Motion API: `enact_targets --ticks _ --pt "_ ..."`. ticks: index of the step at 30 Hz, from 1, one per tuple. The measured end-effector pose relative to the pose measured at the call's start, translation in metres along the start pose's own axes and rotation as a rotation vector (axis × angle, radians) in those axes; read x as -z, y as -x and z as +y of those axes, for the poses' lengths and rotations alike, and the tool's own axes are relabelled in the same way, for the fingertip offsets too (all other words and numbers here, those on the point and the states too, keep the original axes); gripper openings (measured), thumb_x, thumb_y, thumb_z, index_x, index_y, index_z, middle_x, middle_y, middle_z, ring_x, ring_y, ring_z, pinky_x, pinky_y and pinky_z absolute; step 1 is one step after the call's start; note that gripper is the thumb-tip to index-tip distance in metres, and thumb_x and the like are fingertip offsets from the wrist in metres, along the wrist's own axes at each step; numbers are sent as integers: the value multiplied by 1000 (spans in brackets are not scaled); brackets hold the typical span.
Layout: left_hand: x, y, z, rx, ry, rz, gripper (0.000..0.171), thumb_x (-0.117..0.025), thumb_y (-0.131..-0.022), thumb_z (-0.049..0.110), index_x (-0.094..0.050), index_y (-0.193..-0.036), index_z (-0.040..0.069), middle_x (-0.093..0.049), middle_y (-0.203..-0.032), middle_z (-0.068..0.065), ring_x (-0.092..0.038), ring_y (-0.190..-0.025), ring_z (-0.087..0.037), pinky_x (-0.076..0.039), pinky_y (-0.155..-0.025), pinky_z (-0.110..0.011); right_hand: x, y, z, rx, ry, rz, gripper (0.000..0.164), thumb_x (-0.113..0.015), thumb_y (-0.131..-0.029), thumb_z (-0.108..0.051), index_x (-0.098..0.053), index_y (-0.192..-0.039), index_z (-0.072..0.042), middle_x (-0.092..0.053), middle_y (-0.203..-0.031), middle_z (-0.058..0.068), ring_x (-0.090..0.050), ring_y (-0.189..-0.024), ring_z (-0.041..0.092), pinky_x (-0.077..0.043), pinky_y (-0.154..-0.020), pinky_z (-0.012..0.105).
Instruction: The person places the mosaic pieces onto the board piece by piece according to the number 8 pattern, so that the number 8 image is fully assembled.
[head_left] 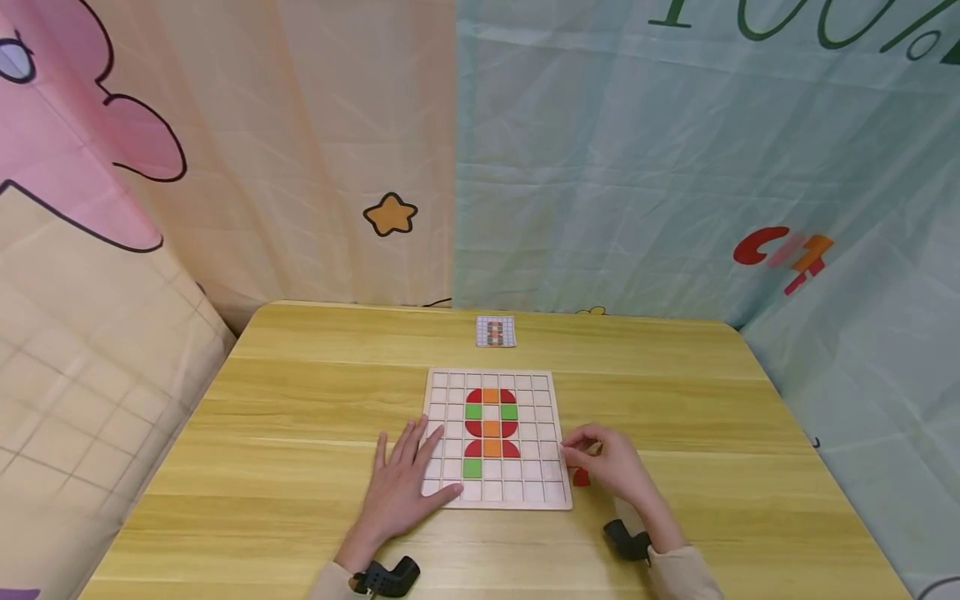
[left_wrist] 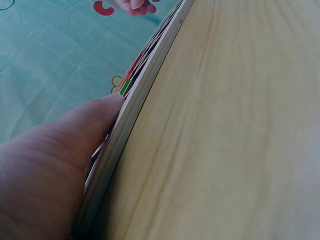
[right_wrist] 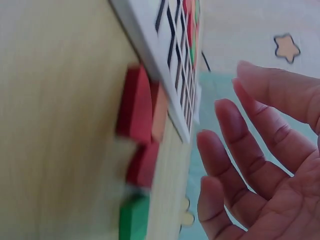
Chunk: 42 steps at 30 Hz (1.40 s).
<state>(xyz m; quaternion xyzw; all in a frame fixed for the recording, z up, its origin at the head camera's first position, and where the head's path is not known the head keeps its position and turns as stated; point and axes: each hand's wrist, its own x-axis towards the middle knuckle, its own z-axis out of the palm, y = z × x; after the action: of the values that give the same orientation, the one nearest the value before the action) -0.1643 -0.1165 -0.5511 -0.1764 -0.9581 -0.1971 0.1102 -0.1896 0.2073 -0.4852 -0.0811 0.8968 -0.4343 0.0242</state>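
Note:
A white grid board (head_left: 536, 475) lies on the table, bearing red quarter-round, orange square and green square pieces (head_left: 472, 468) in its middle columns. My left hand (head_left: 401, 492) rests on the board's left side with fingers spread. Its thumb (left_wrist: 95, 117) lies along the near edge in the left wrist view. Just past the board's right edge hovers my right hand (head_left: 611, 462), thumb and index tips close together, no piece visible between them. Below it are loose blocks: red (right_wrist: 135, 105), orange (right_wrist: 159, 112), another red (right_wrist: 143, 165) and green (right_wrist: 134, 217); the head view shows only one red block (head_left: 581, 477).
A small pattern card (head_left: 496, 332) lies behind the board near the far edge of the wooden table (head_left: 337, 358). Printed curtains (head_left: 600, 167) hang behind and at the sides. Each wrist wears a black camera (head_left: 390, 577).

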Motion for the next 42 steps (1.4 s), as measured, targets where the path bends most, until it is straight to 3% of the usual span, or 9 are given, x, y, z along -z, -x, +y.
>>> enact_targets --ticks 4,12,19,29,42 --pt "1 0 1 0 1 5 88 -53 -81 70 -35 -148 16 -22 -155 -11 -16 -141 -30 2 -109 -58 14 1 10 39 47 26 12 -78 -79 -13 -72 -88 -10 -67 -86 -3 -60 -80 15 -47 -69 30" --pt "2 0 2 -6 -4 10 88 -54 -81 70 -38 -147 14 -24 -154 -12 -18 -140 -32 0 -109 -59 35 6 31 -1 64 -32 21 -77 -80 -16 -70 -97 -6 -67 -97 4 -61 -93 25 -50 -73 35" --pt "1 0 1 -2 4 7 88 -53 -81 70 -37 -147 15 -23 -154 -12 -17 -141 -32 1 -109 -58 41 12 41 -52 115 -90 28 -82 -74 -17 -70 -97 -8 -64 -100 3 -55 -96 24 -44 -87 45" --pt "1 1 2 -7 7 18 87 -55 -81 69 -38 -146 14 -23 -154 -12 -18 -140 -32 0 -109 -59 41 15 46 -8 114 -97 24 -81 -75 -9 -69 -95 -7 -57 -93 4 -47 -81 19 -42 -69 30" --pt "-1 0 0 -23 -7 44 87 -55 -81 69 -38 -146 14 -25 -153 -13 -21 -139 -33 -3 -108 -61 37 15 50 -14 117 -55 21 -79 -77 -8 -68 -94 -5 -54 -86 4 -45 -76 18 -39 -64 27"
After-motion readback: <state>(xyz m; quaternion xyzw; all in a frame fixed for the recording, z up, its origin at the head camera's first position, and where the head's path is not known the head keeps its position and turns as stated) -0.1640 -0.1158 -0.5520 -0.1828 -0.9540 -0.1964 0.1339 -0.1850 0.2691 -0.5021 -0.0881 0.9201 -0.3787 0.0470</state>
